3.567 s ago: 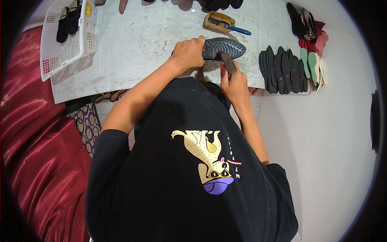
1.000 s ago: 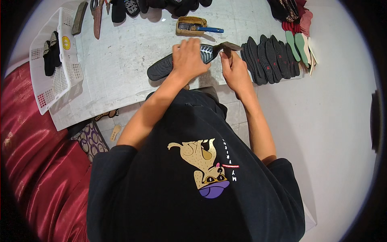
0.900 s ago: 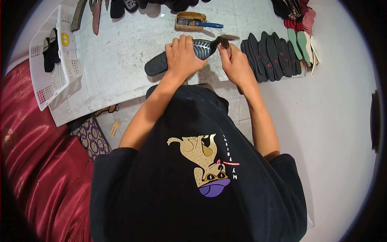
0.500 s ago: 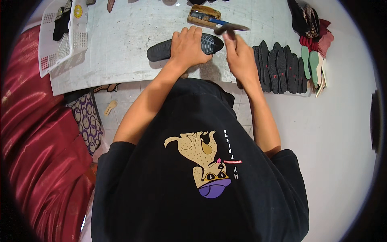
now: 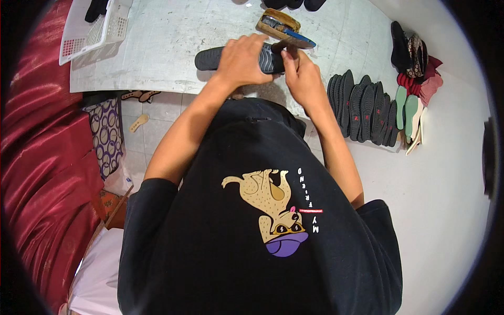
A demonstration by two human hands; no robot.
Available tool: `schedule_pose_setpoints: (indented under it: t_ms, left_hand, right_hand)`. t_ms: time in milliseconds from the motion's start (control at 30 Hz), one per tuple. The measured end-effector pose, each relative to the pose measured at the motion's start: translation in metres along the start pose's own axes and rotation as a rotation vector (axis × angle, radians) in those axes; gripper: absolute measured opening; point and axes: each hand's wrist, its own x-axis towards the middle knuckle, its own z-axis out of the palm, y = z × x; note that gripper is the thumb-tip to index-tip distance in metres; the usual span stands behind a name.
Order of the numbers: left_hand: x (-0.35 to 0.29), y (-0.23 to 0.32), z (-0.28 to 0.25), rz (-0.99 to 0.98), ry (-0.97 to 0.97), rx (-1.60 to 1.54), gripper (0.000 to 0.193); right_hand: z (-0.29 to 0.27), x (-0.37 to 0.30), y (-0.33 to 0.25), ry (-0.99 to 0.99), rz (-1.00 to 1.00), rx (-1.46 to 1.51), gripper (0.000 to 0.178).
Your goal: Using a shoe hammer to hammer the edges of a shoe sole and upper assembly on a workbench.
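A black ridged shoe sole (image 5: 208,59) lies across the worktable (image 5: 157,39) near its front edge. My left hand (image 5: 240,60) is closed over the sole's middle and presses it down, thumb along the near side. My right hand (image 5: 304,79) grips a hammer (image 5: 289,45) with a dark head. The head is over the sole's right end, at or very near its surface; whether they touch I cannot tell. Most of the hammer's handle is hidden in my right hand.
A brown tray (image 5: 260,21) with a blue-handled tool (image 5: 302,39) sits just beyond the hammer. Several black soles (image 5: 362,110) stand in a row at the table's right edge, beside green ones (image 5: 400,105). At far left is a white plastic basket (image 5: 100,39).
My right hand and the hammer have come left and down toward the sole's right end. The left hand keeps its hold on the sole. The view has shifted slightly.
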Motion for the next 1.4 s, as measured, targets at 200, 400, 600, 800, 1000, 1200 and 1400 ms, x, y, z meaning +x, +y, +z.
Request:
schedule_pose_setpoints:
  t_ms: [200, 400, 600, 800, 1000, 1200, 1400]
  left_hand:
    - [-0.018, -0.026, -0.006, -0.075, -0.056, 0.103, 0.094]
    - [-0.018, -0.026, -0.008, -0.108, -0.171, 0.149, 0.087]
    - [-0.013, -0.032, -0.005, -0.094, -0.215, 0.138, 0.082]
    - [-0.019, -0.037, 0.003, -0.052, -0.110, 0.095, 0.077]
    - [-0.015, -0.040, -0.010, 0.018, -0.132, 0.020, 0.050]
    - [-0.001, -0.062, -0.045, -0.011, -0.504, -0.132, 0.044]
    - [-0.009, -0.075, -0.024, 0.079, -0.361, -0.141, 0.034]
  right_hand:
    - [-0.010, 0.008, 0.005, -0.074, -0.033, -0.001, 0.045]
    - [-0.016, 0.023, -0.034, 0.038, -0.156, -0.025, 0.043]
    - [0.019, 0.008, -0.034, -0.049, -0.004, -0.134, 0.032]
    - [0.048, -0.002, -0.032, 0.033, 0.035, -0.132, 0.037]
    - [0.070, -0.011, -0.033, 0.218, 0.056, -0.020, 0.035]
    - [0.063, 0.002, -0.049, 0.168, 0.165, -0.125, 0.042]
    - [0.080, -0.002, -0.089, 0.247, 0.149, -0.144, 0.042]
